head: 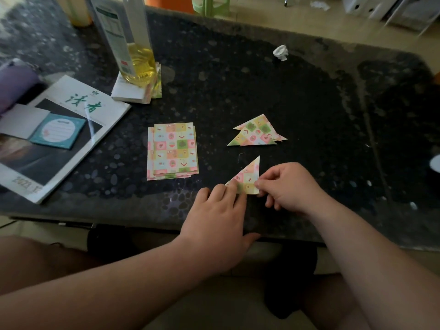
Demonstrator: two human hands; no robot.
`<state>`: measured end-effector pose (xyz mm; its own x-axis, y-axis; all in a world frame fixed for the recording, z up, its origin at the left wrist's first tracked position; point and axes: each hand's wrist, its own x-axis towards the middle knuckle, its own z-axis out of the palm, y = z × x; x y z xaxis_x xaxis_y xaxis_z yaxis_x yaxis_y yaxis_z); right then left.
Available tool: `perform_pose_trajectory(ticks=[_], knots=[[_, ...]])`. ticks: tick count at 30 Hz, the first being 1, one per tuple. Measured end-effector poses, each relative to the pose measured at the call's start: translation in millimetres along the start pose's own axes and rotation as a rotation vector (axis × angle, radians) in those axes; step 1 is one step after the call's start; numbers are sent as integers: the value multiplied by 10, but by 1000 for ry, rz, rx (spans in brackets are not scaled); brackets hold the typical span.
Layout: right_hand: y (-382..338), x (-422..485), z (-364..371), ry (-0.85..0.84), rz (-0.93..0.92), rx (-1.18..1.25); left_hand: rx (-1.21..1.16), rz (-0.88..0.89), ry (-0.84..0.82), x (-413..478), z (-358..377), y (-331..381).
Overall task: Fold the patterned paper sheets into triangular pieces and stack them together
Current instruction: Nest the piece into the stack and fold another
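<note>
Lower centre on the bench (pixel 309 103), folded triangle (pixel 247 177) lies apex toward finished stack (pixel 257 133) just above; left hand (pixel 221 210) presses flat fingers (pixel 223 191) on its left corner, right hand (pixel 288 186), nearer the stack, pinches the right.

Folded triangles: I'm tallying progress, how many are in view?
4 visible: one triangle near the front edge, pressed by the left hand, pinched by the right hand; about three overlapping in the pile beyond it. More may hide underneath.
</note>
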<state>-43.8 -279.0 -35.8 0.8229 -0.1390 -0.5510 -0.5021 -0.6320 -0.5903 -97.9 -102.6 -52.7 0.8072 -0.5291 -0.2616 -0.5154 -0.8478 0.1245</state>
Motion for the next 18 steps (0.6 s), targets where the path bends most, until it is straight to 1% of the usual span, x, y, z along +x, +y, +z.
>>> perform_pose_trajectory(ticks=[5, 18], knots=[[-14, 39, 28, 36, -29, -117, 9, 6, -25, -39, 61, 48], [2, 72, 45, 38, -23, -112, 7, -32, -27, -48, 108, 109]])
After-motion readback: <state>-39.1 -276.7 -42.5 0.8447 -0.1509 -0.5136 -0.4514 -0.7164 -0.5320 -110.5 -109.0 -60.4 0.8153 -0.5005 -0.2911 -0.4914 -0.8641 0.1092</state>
